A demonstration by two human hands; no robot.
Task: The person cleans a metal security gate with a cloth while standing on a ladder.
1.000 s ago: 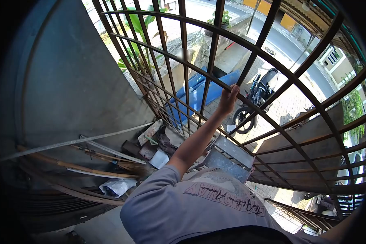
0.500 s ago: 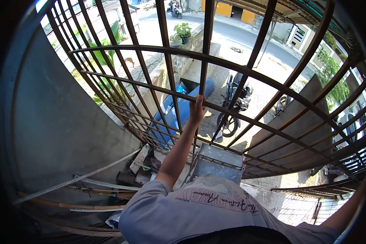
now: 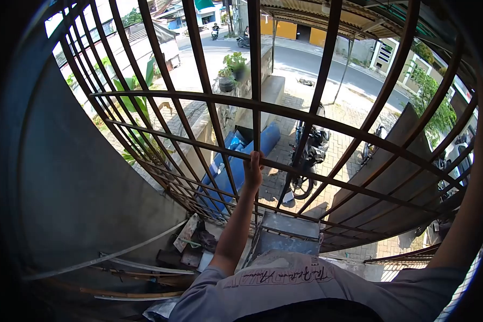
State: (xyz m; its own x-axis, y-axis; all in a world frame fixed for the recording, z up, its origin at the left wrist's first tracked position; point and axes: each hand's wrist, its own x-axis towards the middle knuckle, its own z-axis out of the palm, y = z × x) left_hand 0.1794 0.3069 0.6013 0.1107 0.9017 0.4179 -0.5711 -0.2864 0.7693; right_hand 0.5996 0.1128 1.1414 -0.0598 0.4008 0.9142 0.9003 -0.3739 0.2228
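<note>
My left hand (image 3: 254, 169) is closed around a brown metal bar of the grille (image 3: 311, 116), where a vertical bar meets the lower horizontal one. My left arm stretches forward and up to it. Along the right edge of the view my right arm (image 3: 464, 214) is raised, running up beside the curved end of the grille. Its hand falls outside the picture or in the dark rim, so its fingers do not show.
Below me stands a grey metal surface (image 3: 290, 225). Beyond the bars are a blue barrel-like container (image 3: 263, 140), a parked motorcycle (image 3: 306, 161), a potted plant (image 3: 233, 67) and a road (image 3: 295, 56). A grey wall (image 3: 91, 177) rises at left, with poles (image 3: 139, 292) beneath it.
The view has tilted upward, showing more of the road. My right arm has risen from low at the right to high along the edge. My left hand stays on the bar.
</note>
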